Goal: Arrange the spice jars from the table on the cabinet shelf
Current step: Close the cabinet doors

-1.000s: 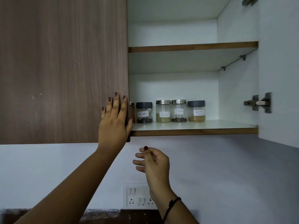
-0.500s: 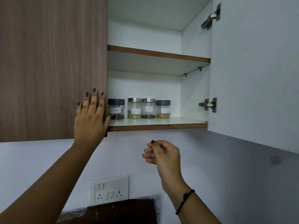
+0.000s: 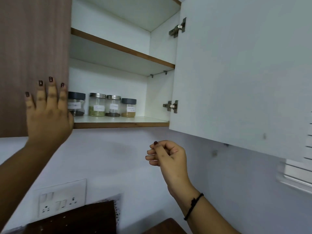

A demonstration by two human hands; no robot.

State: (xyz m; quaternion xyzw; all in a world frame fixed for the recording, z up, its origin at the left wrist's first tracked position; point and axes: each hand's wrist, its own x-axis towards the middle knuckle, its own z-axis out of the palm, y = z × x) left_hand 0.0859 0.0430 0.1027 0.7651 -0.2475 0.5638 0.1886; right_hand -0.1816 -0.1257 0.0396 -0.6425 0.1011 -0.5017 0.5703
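Observation:
Several labelled spice jars stand in a row on the lower cabinet shelf (image 3: 121, 123): a dark-lidded jar (image 3: 76, 105) at the left, two steel-lidded jars (image 3: 97, 105) (image 3: 113, 106), and a dark-lidded jar (image 3: 128, 108) of tan powder at the right. My left hand (image 3: 48, 114) lies flat with straight fingers against the brown left door (image 3: 33, 48), at its lower right corner, partly hiding the leftmost jar. Below the shelf my right hand (image 3: 166, 155) hovers with loosely curled fingers and holds nothing.
The white right door (image 3: 236, 73) stands swung open toward me, with hinges (image 3: 171, 106) on its inner edge. An upper shelf (image 3: 121, 48) is bare. A switch and socket plate (image 3: 59, 198) sits on the wall below, above a dark wooden surface (image 3: 76, 218).
The view has swung to the right and up, so the cabinet sits further left and larger. My left hand stays on the brown door. My right hand remains below the shelf, fingers a little more curled.

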